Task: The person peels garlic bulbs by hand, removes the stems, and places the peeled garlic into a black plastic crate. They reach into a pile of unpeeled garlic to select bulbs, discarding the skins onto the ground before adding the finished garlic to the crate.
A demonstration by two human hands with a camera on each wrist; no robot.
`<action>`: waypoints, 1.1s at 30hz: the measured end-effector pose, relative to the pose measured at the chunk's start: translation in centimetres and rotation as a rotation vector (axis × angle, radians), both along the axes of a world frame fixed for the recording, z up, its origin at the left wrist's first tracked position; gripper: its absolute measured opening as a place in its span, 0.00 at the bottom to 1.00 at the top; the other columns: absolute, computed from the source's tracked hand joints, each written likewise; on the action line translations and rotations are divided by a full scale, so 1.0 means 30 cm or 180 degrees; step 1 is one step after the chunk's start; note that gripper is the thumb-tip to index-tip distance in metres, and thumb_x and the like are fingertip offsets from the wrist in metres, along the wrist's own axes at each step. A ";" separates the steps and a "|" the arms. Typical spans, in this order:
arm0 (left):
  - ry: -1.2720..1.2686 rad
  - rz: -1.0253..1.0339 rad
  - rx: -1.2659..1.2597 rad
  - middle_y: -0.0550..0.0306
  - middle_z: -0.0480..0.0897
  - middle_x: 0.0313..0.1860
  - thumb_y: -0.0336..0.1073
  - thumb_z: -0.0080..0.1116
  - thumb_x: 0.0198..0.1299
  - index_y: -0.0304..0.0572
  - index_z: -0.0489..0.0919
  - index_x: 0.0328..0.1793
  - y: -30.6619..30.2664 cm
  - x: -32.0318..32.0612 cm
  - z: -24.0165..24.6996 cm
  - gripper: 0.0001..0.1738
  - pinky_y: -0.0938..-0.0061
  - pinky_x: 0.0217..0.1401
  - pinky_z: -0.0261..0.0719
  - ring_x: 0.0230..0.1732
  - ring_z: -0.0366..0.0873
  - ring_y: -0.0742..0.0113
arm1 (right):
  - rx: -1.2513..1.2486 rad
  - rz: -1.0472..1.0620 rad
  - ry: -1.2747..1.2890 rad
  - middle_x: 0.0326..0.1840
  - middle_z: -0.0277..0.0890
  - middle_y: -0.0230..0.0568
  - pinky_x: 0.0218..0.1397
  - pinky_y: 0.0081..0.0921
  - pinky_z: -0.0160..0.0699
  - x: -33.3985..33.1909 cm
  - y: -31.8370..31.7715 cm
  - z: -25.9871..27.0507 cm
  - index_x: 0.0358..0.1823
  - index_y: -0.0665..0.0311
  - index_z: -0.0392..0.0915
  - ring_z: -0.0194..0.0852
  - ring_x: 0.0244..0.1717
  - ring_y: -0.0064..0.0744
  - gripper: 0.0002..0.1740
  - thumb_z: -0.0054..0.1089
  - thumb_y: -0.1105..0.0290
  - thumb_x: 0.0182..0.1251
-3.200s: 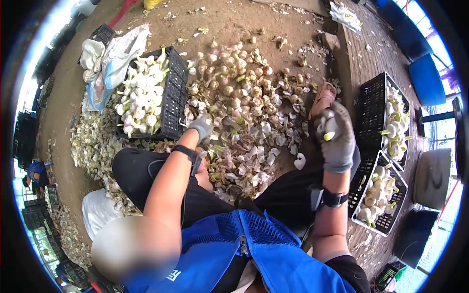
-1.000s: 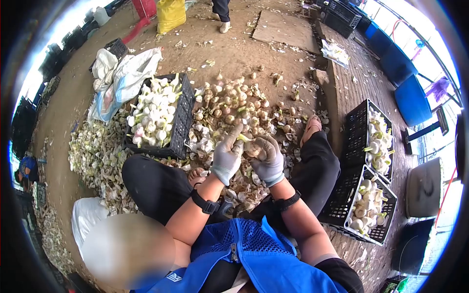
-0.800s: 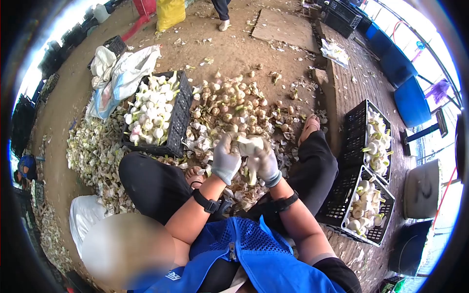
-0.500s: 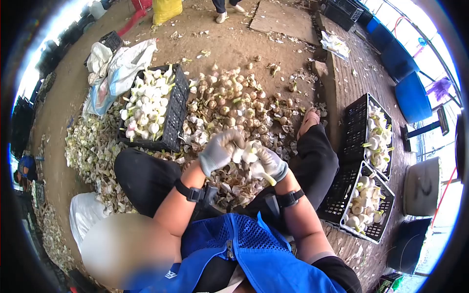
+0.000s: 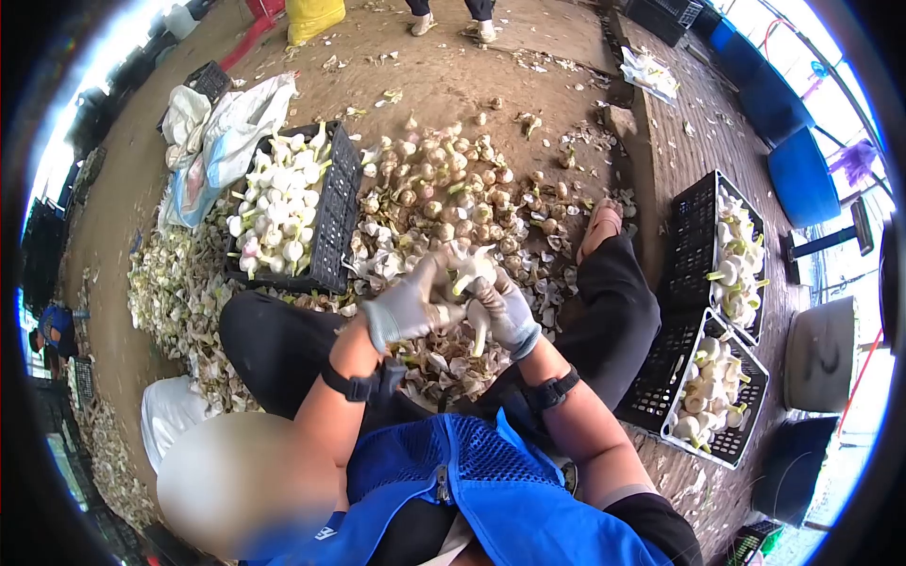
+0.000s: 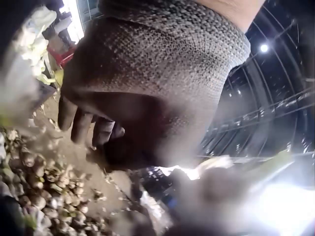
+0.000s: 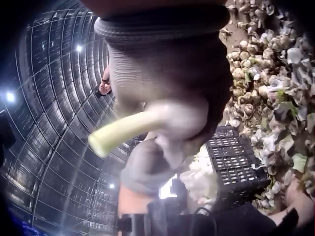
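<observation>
Both hands wear grey-white gloves and meet over the heap in the head view. My right hand holds a white garlic bulb against its palm, its cut green stem sticking out. At its fingertips is a second pale garlic bulb. My left hand is close beside that bulb, fingers bent toward it; I cannot tell whether they pinch it. In the left wrist view no bulb shows in the dark, shadowed palm. Under the hands lie unpeeled garlic bulbs and loose papery skins.
A black crate heaped with white garlic stands left. Two more crates, an upper one and a lower one, sit right on planks. White sacks lie beyond the left crate. Another person's feet are at the top.
My right hand has come from beside the right crates, with garlic in it, to meet my left hand over the heap. Lately both hands shift slightly around the bulbs. The other person's feet moved right.
</observation>
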State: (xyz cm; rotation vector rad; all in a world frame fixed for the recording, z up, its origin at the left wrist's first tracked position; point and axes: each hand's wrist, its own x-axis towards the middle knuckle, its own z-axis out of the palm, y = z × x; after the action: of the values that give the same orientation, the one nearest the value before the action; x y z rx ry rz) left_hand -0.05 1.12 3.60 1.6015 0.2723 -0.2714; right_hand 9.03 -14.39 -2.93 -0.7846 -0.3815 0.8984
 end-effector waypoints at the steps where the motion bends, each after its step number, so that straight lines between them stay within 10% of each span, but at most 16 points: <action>1: -0.1795 0.0207 0.0843 0.54 0.75 0.50 0.29 0.65 0.54 0.42 0.67 0.60 -0.033 0.011 -0.095 0.28 0.75 0.53 0.74 0.49 0.75 0.66 | -0.0198 -0.0127 -0.0254 0.51 0.74 0.33 0.49 0.23 0.76 -0.001 0.010 -0.021 0.64 0.64 0.63 0.75 0.45 0.23 0.26 0.56 0.64 0.69; 6: -0.1887 0.1308 0.1919 0.52 0.81 0.34 0.26 0.62 0.55 0.36 0.76 0.39 -0.098 0.014 -0.087 0.07 0.72 0.44 0.77 0.38 0.81 0.61 | -0.0684 -0.0051 -0.0022 0.41 0.75 0.35 0.46 0.19 0.75 0.026 0.003 -0.015 0.55 0.68 0.68 0.74 0.40 0.23 0.17 0.57 0.69 0.67; 12: -0.1913 0.0693 0.3110 0.50 0.80 0.33 0.24 0.59 0.53 0.40 0.77 0.37 -0.095 0.003 -0.056 0.06 0.69 0.36 0.77 0.34 0.81 0.53 | -0.1584 -0.1169 -0.1805 0.28 0.70 0.29 0.32 0.20 0.67 0.018 -0.004 -0.030 0.32 0.67 0.71 0.64 0.30 0.17 0.14 0.60 0.63 0.66; 16: -0.1870 0.1609 0.1129 0.61 0.80 0.31 0.22 0.55 0.57 0.41 0.76 0.36 -0.080 -0.013 -0.096 0.05 0.72 0.33 0.80 0.33 0.82 0.64 | -0.1385 -0.1609 -0.1289 0.25 0.71 0.28 0.27 0.15 0.67 0.044 -0.029 0.016 0.32 0.67 0.73 0.66 0.26 0.14 0.05 0.55 0.74 0.66; 20: -0.1192 0.2017 -0.2109 0.50 0.81 0.37 0.26 0.51 0.61 0.38 0.74 0.49 -0.011 -0.041 -0.046 0.10 0.63 0.36 0.84 0.36 0.82 0.58 | -0.1736 -0.2090 -0.0585 0.34 0.74 0.35 0.26 0.18 0.72 0.207 -0.078 -0.046 0.44 0.67 0.72 0.72 0.28 0.20 0.08 0.54 0.77 0.64; 22: -0.1037 0.2103 -0.2917 0.47 0.82 0.38 0.29 0.51 0.62 0.37 0.75 0.51 0.000 -0.043 -0.044 0.11 0.59 0.37 0.83 0.35 0.82 0.56 | -0.1943 -0.1459 -0.1621 0.48 0.70 0.42 0.30 0.22 0.79 0.174 -0.071 -0.004 0.60 0.60 0.65 0.76 0.30 0.25 0.25 0.56 0.80 0.61; 25: -0.0675 0.1915 -0.3725 0.46 0.82 0.39 0.32 0.52 0.63 0.39 0.75 0.51 0.039 -0.050 -0.128 0.11 0.58 0.39 0.83 0.35 0.82 0.57 | -0.1188 -0.0462 -0.1017 0.42 0.73 0.37 0.30 0.20 0.78 0.099 -0.045 0.054 0.56 0.65 0.66 0.76 0.31 0.21 0.23 0.62 0.78 0.59; 30: -0.0787 0.1660 -0.3039 0.49 0.82 0.39 0.33 0.52 0.64 0.39 0.75 0.51 -0.011 -0.045 -0.126 0.12 0.61 0.43 0.83 0.37 0.82 0.61 | -0.1180 -0.0700 -0.2695 0.27 0.75 0.39 0.31 0.21 0.73 0.029 -0.030 0.098 0.52 0.67 0.68 0.76 0.27 0.24 0.28 0.71 0.62 0.55; 33: -0.0759 0.1836 -0.1087 0.53 0.81 0.39 0.31 0.53 0.64 0.37 0.77 0.51 -0.075 -0.029 -0.074 0.11 0.63 0.39 0.84 0.39 0.81 0.65 | -0.1305 -0.1275 -0.3630 0.23 0.74 0.41 0.31 0.26 0.74 0.039 -0.023 0.090 0.44 0.68 0.71 0.75 0.26 0.30 0.17 0.64 0.64 0.61</action>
State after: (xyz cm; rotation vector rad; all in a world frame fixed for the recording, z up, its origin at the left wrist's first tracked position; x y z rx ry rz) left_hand -0.92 -1.14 1.38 1.1454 0.4616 0.3032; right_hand 10.21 -15.07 -0.23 -1.6638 -1.0016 0.0585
